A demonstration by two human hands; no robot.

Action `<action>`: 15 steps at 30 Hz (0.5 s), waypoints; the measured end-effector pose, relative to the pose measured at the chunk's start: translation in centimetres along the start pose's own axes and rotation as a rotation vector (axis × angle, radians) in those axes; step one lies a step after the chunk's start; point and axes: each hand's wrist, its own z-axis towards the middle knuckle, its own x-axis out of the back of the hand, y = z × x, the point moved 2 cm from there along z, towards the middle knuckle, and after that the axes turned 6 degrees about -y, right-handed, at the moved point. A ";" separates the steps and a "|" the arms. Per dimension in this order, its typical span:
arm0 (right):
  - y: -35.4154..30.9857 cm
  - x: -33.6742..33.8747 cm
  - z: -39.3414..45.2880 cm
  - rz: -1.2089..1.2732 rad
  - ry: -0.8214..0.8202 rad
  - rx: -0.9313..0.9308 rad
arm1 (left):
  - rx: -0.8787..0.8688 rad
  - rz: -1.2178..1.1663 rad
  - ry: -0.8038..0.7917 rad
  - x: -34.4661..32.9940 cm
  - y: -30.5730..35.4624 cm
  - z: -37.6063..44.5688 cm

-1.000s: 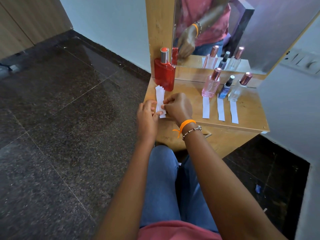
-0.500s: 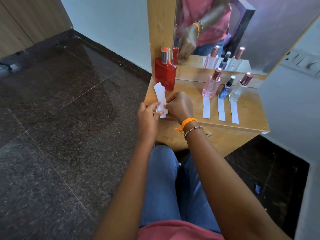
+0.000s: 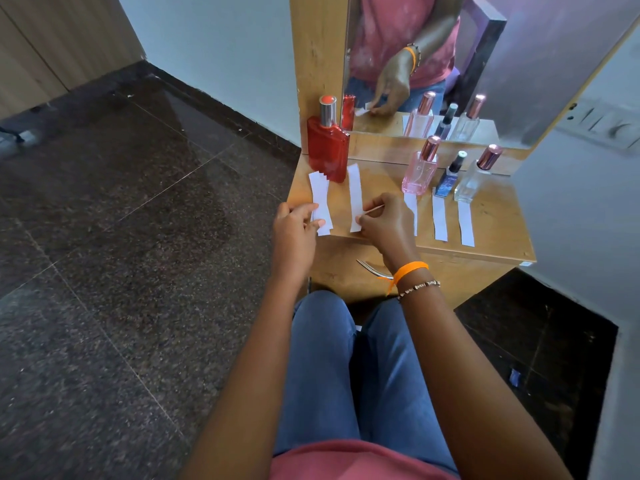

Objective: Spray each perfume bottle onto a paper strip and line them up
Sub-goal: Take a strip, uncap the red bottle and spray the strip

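A red perfume bottle (image 3: 329, 148) with a silver cap stands at the back left of the wooden shelf (image 3: 491, 233). My left hand (image 3: 294, 230) pinches a fanned stack of white paper strips (image 3: 320, 199) in front of it. My right hand (image 3: 386, 223) pinches the near end of a single paper strip (image 3: 355, 195) just right of the stack. Further right stand a pink bottle (image 3: 420, 171), a small blue bottle (image 3: 450, 176) and a clear bottle (image 3: 476, 178), each with a white strip (image 3: 440, 220) lying before it.
A mirror (image 3: 433, 64) rises behind the shelf and reflects the bottles and my hand. A metal drawer handle (image 3: 372, 268) sits under the shelf's front edge. Dark stone floor (image 3: 121, 237) spreads to the left. A wall with a switch plate (image 3: 609, 124) is at the right.
My right hand has drawn one strip out of the stack and moved it to the right. The stack stays in my left hand.
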 end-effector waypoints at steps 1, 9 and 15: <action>0.4 0.5 -0.1 0.000 0.018 0.004 | -0.001 -0.008 0.003 0.0 0.1 0.0; 1.4 2.2 -0.1 -0.231 0.071 0.082 | -0.098 0.055 0.048 -0.6 1.7 -0.2; 1.0 2.0 0.1 -0.267 0.146 0.170 | -0.136 -0.049 0.014 -1.8 3.0 -0.1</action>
